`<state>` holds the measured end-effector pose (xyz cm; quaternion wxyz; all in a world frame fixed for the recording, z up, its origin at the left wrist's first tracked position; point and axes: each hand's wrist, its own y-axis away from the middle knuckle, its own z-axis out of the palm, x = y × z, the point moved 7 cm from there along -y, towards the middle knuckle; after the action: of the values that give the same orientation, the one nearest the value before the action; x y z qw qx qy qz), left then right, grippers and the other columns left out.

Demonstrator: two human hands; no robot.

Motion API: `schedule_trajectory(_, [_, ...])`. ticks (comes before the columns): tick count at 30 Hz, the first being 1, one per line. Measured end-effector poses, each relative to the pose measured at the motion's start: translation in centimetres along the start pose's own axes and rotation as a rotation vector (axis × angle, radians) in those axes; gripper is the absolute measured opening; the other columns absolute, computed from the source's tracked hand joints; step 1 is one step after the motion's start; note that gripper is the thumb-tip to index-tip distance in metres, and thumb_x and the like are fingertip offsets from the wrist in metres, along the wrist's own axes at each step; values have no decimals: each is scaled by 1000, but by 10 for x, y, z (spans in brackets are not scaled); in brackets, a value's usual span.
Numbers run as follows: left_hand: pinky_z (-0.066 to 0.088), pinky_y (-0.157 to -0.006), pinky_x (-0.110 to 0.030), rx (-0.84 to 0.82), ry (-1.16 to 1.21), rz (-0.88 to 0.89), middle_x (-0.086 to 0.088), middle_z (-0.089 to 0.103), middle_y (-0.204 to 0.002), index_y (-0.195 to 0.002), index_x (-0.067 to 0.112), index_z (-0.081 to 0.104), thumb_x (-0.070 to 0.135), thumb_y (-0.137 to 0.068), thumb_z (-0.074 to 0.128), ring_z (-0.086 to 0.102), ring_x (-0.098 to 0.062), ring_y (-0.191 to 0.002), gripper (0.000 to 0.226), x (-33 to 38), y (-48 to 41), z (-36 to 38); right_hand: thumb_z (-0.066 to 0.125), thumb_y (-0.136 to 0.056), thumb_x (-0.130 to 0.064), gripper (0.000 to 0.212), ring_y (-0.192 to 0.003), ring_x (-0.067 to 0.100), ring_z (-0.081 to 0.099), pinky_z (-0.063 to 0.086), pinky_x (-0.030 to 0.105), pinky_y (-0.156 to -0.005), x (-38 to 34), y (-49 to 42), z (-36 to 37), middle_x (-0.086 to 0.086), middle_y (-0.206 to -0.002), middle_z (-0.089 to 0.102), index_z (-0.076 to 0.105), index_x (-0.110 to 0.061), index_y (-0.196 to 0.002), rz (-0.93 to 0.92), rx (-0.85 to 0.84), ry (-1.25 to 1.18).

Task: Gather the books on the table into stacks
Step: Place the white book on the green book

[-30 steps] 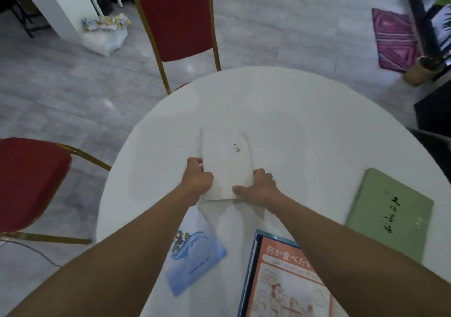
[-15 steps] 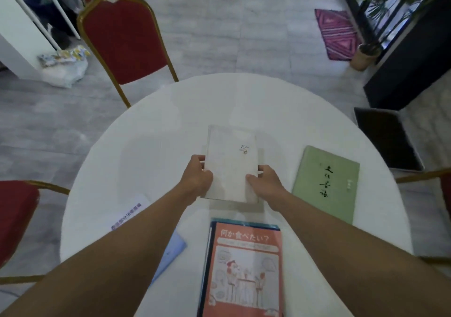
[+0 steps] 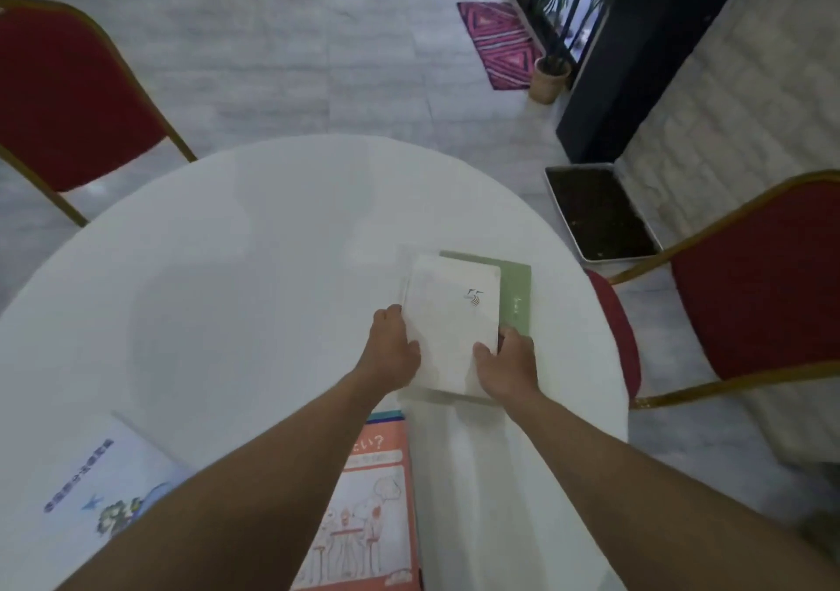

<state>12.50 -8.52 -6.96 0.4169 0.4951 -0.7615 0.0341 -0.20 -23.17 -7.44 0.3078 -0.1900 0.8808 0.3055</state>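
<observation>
Both forearms reached from the bottom of the frame; the left hand point(image 3: 392, 348) and right hand point(image 3: 510, 363) gripped the white book point(image 3: 447, 317) by its near corners, right of centre, over the green book point(image 3: 516, 295); the round table point(image 3: 254, 272) lay bare at centre left; the orange book point(image 3: 372, 513) and blue booklet point(image 3: 95, 490) lay along the bottom; a red chair point(image 3: 763, 290) stood at right.

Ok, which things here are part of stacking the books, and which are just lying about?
Part of the job: white book, green book, orange book, blue booklet, table.

Just around: red chairs, pink mat, potted plant, dark tray.
</observation>
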Motion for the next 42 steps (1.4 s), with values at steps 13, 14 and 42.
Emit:
schedule_trajectory(13, [34,-108,-35,-90,-205,27,-17,29,-145,-137,3,35,24,-95,55,35,-33,-131,51,17,-20,50,55,-96,-16,18,-120,30,40,38,35,-102,31,-25,-13,12,-133,36,52,-1,-105,-22,117,153])
schedule_trajectory(14, [34,-108,-35,-92,-218,28,-17,28,-146,-138,3,34,25,-96,54,34,-33,-132,52,18,-21,50,54,-96,-17,20,-121,31,41,38,37,-102,31,-24,-13,12,-135,36,52,-2,-109,-24,119,172])
schedule_trajectory(42, [30,-115,-41,-8,-282,-59,-9,23,-160,-154,11,15,31,-99,47,24,-28,-147,67,-57,38,-40,40,-99,-49,71,-151,24,14,14,44,-119,-39,23,48,5,-164,20,17,-15,-157,-409,-152,471])
